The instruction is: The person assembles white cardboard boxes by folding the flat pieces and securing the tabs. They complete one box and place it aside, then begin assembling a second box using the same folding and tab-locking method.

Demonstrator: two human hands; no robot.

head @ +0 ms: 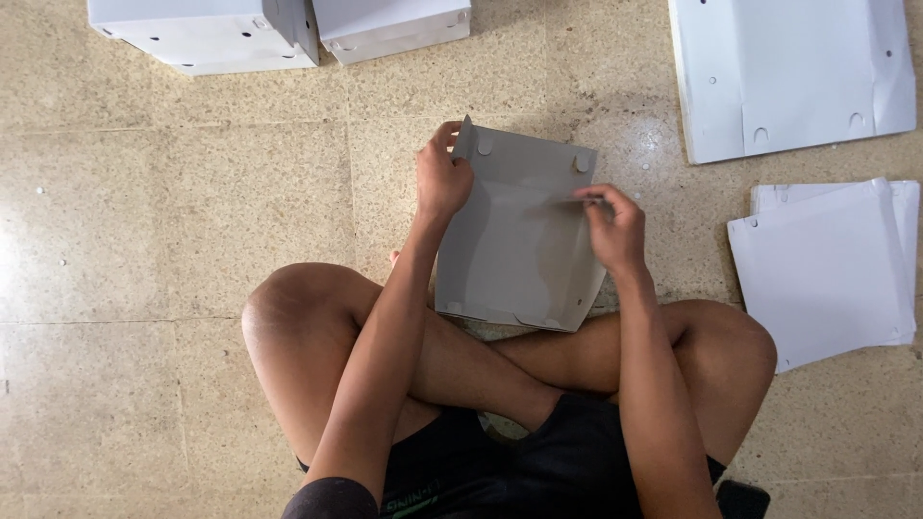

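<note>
Cardboard box blank was pinched by left hand and right hand at its side flaps, so I judged a flap could crease crooked under uneven pressing.

Tiled floor, beige speckled. Two folded white boxes & at top edge, side by side. Flat white cardboard sheet top right; stack of white flat sheets below it, near.

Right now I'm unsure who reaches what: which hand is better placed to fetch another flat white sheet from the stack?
Probably the right hand: the stack of flat white sheets lies on its side. The left hand grips the grey box's far edge.
</note>
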